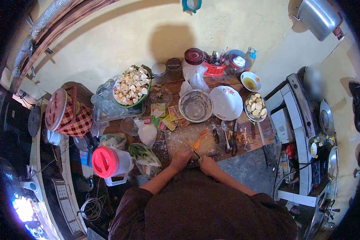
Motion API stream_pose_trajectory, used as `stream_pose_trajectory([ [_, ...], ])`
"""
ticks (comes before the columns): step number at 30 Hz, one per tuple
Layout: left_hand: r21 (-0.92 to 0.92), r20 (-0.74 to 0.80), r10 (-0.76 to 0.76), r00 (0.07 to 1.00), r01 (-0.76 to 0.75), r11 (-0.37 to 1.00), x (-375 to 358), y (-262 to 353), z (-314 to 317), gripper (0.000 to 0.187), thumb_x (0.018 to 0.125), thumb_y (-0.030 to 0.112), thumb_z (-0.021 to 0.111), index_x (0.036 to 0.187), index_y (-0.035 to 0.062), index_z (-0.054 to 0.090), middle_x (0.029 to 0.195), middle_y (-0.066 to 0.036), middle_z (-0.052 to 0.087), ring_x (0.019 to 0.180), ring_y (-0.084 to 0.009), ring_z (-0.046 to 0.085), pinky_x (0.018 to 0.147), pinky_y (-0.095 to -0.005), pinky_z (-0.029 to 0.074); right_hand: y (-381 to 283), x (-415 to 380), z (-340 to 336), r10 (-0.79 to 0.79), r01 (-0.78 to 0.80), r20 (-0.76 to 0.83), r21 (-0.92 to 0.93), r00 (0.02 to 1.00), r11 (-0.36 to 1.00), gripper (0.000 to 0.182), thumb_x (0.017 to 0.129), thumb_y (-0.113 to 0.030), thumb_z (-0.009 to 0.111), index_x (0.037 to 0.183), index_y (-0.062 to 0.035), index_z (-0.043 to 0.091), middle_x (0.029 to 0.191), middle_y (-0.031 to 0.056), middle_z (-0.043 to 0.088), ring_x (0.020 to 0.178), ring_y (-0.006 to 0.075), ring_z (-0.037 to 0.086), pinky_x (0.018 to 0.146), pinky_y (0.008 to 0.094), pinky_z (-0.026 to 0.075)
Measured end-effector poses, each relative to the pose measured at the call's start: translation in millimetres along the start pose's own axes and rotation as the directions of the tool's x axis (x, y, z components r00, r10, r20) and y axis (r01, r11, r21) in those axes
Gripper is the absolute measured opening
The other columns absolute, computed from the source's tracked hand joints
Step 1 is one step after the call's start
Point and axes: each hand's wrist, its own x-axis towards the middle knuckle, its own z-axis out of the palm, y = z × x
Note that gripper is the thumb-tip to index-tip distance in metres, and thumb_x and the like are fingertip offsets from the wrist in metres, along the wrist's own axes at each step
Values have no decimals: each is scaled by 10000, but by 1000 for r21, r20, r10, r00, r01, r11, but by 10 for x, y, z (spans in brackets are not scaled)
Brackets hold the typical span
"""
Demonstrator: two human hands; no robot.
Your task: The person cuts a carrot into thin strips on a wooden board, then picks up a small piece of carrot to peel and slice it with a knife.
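Near the front edge of a wooden board (176, 138), my left hand (181, 159) is closed, with what it holds too small to make out. Beside it my right hand (207, 165) grips a small knife (195, 152), whose thin blade points up and left between the hands. An orange carrot piece (197, 144) lies just above the blade, and smaller orange pieces (203, 133) are farther back on the board. A dark-handled peeler or knife (216, 136) rests to their right. Beyond the board stands a metal bowl (196, 106) with whitish residue inside.
Right of the bowl are a white plate (227, 103), a bowl of pale slices (256, 107) and a spoon (224, 127). A heaped green basin (132, 87), seasoning packets (171, 123), vegetable bags (145, 157) and a red-lidded pitcher (108, 162) stand left. A stove (308, 132) is far right.
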Motion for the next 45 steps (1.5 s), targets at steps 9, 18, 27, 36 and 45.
stream_pose_trajectory([
  [9, 52, -77, 58, 995, -54, 997, -3, 1, 12, 94, 787, 97, 567, 835, 17, 571, 841, -139, 583, 767, -309, 576, 663, -382, 475, 258, 229, 274, 13, -14, 24, 18, 1000, 1000, 308, 833, -221, 483, 874, 77, 547, 839, 298, 579, 818, 452, 562, 730, 502, 446],
  [18, 36, -25, -16, 1000, 17, 999, 26, 28, 46, 124, 798, 119, 561, 871, 19, 561, 847, -135, 581, 772, -320, 579, 673, -391, 475, 392, 293, 432, -55, 55, -36, -8, 998, 998, 271, 836, -191, 466, 953, 53, 487, 773, 300, 580, 775, 453, 575, 715, 504, 449],
  [27, -23, -52, -146, 988, 145, 989, -25, -43, 10, 124, 778, 101, 577, 849, 0, 560, 834, -168, 558, 778, -351, 559, 676, -399, 458, 354, 153, 284, -31, 31, 10, -35, 999, 999, 271, 825, -212, 505, 946, 28, 469, 778, 281, 589, 777, 440, 577, 700, 525, 446],
  [36, -351, -216, -453, 865, 364, 863, 1, -362, 109, 211, 655, 95, 687, 806, 0, 574, 791, -151, 567, 721, -286, 576, 669, -370, 458, 414, -8, 102, -182, 172, -150, -77, 972, 982, 297, 844, -234, 482, 956, 41, 469, 782, 298, 568, 768, 472, 543, 681, 533, 420],
  [45, -5, -137, -28, 990, 28, 1000, -73, -330, -181, 325, 597, 136, 725, 864, 6, 593, 924, -147, 587, 835, -320, 551, 764, -396, 443, 460, 148, 282, -176, 181, -143, 22, 974, 983, 312, 885, -262, 416, 921, 45, 457, 741, 300, 551, 743, 480, 533, 658, 541, 404],
])
